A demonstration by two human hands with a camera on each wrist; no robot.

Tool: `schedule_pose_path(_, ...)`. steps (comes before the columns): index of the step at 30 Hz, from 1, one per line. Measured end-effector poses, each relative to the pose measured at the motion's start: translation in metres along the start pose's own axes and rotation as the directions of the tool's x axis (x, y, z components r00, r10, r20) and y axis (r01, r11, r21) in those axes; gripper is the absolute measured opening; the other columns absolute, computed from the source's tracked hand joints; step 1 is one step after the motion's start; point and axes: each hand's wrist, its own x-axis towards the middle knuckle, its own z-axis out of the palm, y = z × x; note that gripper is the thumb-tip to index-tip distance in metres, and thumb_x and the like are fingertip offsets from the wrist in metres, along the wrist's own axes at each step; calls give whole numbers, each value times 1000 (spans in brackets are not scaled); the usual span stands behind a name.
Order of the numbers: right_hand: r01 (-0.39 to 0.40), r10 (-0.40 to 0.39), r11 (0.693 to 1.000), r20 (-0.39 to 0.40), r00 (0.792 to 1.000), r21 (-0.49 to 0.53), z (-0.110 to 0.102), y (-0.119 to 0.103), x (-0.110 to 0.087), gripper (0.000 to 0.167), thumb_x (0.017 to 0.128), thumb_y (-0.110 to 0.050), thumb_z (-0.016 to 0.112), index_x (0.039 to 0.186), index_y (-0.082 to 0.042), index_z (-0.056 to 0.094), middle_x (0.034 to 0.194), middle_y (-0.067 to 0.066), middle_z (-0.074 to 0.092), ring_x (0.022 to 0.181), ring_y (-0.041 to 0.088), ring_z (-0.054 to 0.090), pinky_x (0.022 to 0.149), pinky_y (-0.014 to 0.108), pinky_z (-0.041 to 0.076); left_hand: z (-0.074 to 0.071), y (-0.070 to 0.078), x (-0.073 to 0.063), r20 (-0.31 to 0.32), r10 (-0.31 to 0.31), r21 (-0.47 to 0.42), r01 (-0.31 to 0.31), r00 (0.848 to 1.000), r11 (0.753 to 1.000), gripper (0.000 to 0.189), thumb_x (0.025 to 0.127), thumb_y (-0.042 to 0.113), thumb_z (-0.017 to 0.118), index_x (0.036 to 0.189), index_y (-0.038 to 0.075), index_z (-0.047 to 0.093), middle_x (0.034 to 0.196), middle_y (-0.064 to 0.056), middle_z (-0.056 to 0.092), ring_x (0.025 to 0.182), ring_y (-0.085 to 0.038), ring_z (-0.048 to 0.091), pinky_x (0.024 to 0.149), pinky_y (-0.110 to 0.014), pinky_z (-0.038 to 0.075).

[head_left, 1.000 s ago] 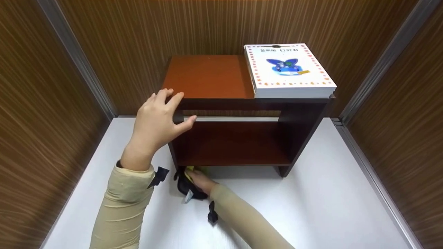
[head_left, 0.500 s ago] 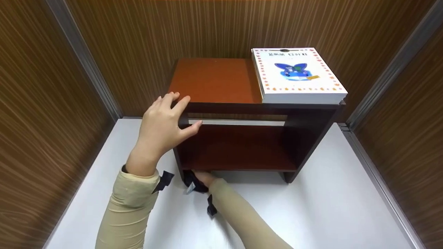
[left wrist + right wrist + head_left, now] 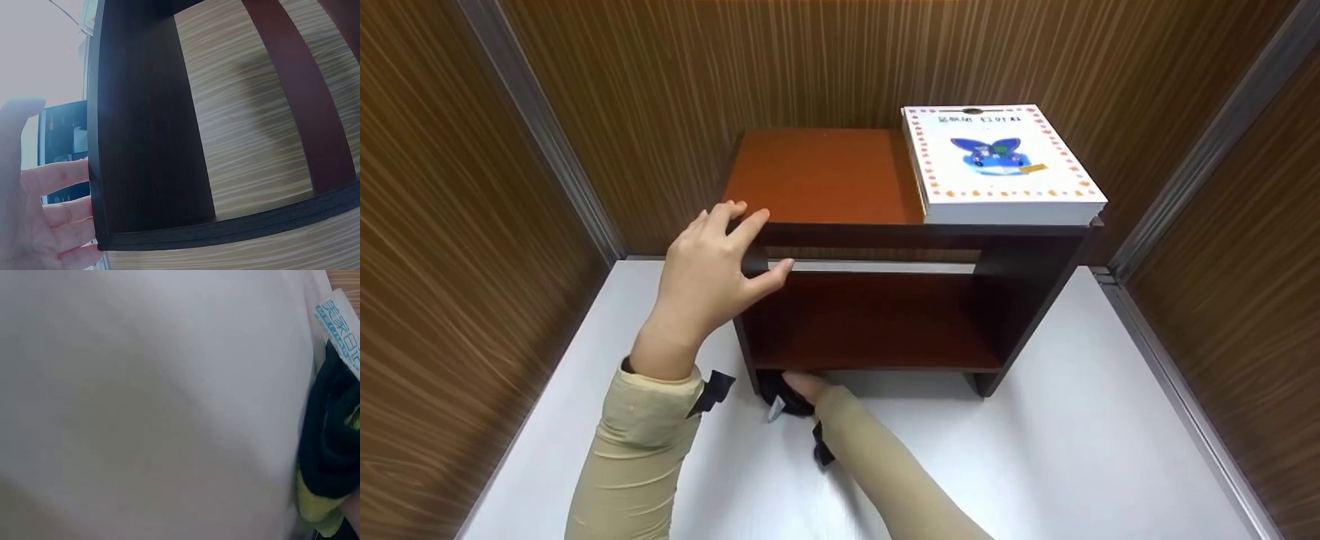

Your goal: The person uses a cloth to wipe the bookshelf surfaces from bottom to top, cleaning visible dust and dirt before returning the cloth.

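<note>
Our left hand (image 3: 701,277), fingers spread, touches the shelf (image 3: 825,176) at nine o'clock.
A book (image 3: 1005,154) tops it at two; below, at seven, dark cloth (image 3: 796,406) meets our right hand (image 3: 807,384), grip unclear, over white floor (image 3: 1050,450).

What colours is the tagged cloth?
The cloth is dark blue and yellow-green, clearest in the right wrist view.

Label (image 3: 342,333) on cloth (image 3: 331,450): 美家日

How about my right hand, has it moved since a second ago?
Yes, in the head view the right hand has moved farther back, deeper beneath the lower shelf.
</note>
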Motion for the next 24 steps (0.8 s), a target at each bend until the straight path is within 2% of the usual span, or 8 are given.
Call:
schedule_pose_path(3,14,-16,998,26,1000,63,2,1,-2,47,90,-47,44,119,-12,55,119,1,50,111,16,46,97,30,35,-1,-1,0,-7,1,-3,-1,1000,1000,57,82,48,59,121,6,62,116,-19,56,106,-38,56,100,-48,37)
schedule_pose_path(5,41,-46,997,69,997,64,4,1,-3,54,90,-55,42,119,-12,58,121,1,52,113,17,47,98,31,35,-1,-3,1,-14,1,-1,-1,1000,1000,56,82,48,59,121,6,62,116,-19,56,104,-39,56,99,-48,37)
schedule_pose_path(8,75,-82,996,139,987,52,8,0,-5,74,86,-69,38,135,-15,50,139,2,45,127,19,39,105,35,29,-2,-4,1,-18,-4,-3,4,1000,1000,57,82,48,59,120,6,62,116,-20,56,102,-41,57,99,-49,37)
schedule_pose_path(10,107,-109,994,147,983,20,10,-1,-6,82,83,-75,32,143,-18,39,147,0,34,134,18,29,108,36,24,-2,-5,2,-20,-9,-2,9,1000,1000,57,82,48,60,120,6,62,116,-20,56,101,-41,57,99,-49,37)
schedule_pose_path(13,147,-151,988,169,974,35,14,0,-8,83,85,-73,30,146,-17,32,150,0,29,137,18,24,109,36,20,-2,-5,1,-21,-16,-3,16,1000,1000,57,82,48,60,120,6,62,116,-20,56,102,-41,56,99,-50,36)
schedule_pose_path(20,131,-135,991,155,979,38,13,7,-15,77,89,-69,26,140,-13,44,141,1,43,130,18,36,107,34,25,0,0,-1,-12,-20,-13,20,1000,1000,57,82,48,60,121,6,62,117,-20,55,103,-41,56,99,-51,36)
schedule_pose_path(24,112,-117,993,142,983,41,10,8,-15,78,89,-69,26,139,-13,45,140,2,44,129,18,38,106,34,27,2,4,-1,-19,-13,-15,13,1000,1000,57,82,48,60,120,6,63,116,-20,56,103,-40,56,99,-50,36)
